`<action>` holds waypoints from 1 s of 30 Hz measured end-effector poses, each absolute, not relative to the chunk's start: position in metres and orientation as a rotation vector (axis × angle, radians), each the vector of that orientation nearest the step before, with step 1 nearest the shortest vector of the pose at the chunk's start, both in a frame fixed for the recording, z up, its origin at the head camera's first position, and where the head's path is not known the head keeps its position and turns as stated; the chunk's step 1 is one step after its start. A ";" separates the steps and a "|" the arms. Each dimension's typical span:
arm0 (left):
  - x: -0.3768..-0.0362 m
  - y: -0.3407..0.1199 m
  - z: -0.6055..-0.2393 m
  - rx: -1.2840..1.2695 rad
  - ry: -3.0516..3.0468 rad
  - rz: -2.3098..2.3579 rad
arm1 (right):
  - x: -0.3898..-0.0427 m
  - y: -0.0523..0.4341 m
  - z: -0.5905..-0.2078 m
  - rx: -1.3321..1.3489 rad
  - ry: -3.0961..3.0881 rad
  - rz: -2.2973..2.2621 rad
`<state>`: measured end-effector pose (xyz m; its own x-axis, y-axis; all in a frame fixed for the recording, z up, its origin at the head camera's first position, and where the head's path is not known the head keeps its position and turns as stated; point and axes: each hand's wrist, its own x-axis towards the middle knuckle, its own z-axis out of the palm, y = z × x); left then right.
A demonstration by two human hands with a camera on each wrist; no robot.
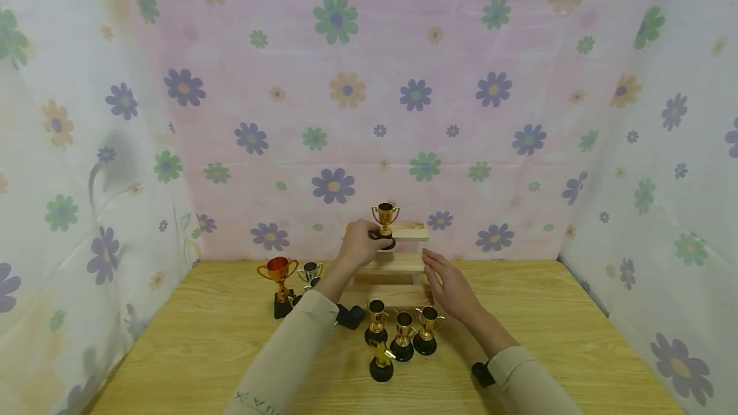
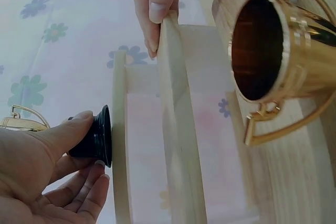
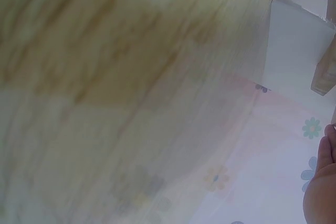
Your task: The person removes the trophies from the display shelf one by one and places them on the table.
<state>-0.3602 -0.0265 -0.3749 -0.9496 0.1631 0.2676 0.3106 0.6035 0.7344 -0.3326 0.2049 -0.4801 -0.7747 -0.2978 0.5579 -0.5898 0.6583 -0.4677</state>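
A gold trophy [image 1: 385,216] with a black base [image 2: 97,136] stands on the top step of a small wooden stepped stand [image 1: 398,264] at the back of the table. My left hand [image 1: 376,242] pinches that base between thumb and fingers. My right hand [image 1: 432,268] is flat, and its straight fingers [image 2: 155,6] touch the right end of the stand's middle step [image 2: 170,103]. In the left wrist view another gold cup [image 2: 283,45] looms close at the right. The right wrist view is blurred, showing only wood grain and the edge of my right hand [image 3: 321,182].
On the wooden table [image 1: 196,351] stand a copper trophy [image 1: 278,272] and a silver one [image 1: 310,271] at the left. Three gold trophies [image 1: 403,326] stand before the stand, with a yellow one [image 1: 382,360] nearer me. Flowered cloth [image 1: 346,88] walls in three sides.
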 end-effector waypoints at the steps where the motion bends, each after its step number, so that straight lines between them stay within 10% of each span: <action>1: -0.359 -0.028 -0.375 -0.398 -2.654 -1.263 | -0.333 0.205 -0.480 0.696 -2.437 0.904; 30: -0.330 -0.063 -0.410 -0.490 -2.606 -1.198 | -0.330 0.204 -0.477 0.717 -2.422 0.902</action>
<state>-0.3298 -0.0626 -0.4103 -0.9174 0.2028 0.3425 0.3920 0.6094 0.6892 -0.3303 0.2041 -0.4770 -0.7610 -0.3084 0.5708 -0.6066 0.6502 -0.4575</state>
